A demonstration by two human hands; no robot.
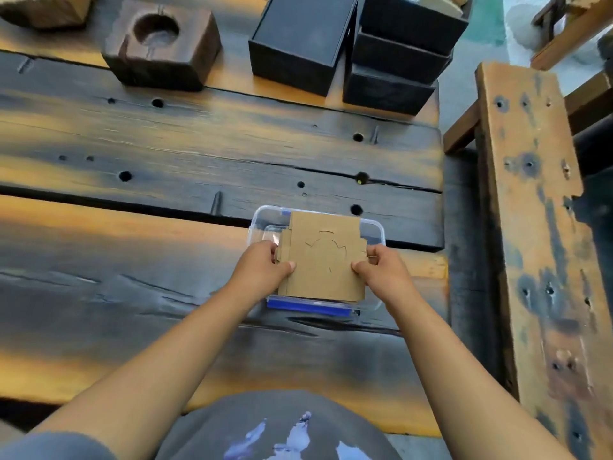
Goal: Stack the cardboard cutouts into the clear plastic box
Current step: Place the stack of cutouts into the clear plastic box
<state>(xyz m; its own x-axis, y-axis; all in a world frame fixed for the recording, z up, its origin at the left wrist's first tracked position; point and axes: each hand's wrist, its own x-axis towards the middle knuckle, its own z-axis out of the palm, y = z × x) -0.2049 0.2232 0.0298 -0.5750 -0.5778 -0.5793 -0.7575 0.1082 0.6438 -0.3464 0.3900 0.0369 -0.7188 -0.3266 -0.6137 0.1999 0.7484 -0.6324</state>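
Wood block point(161, 44) with round hollow, upper left of frame. Left hand point(262, 267) pinches left edge of cutouts point(323, 258), thumb on top. Cutouts held flat over clear box point(376, 232), centre frame, on table point(166, 144). Right hand point(381, 268) clamps right edge, fingers closed. Black boxes point(348, 44) top centre-right. Bench point(530, 194) at right.
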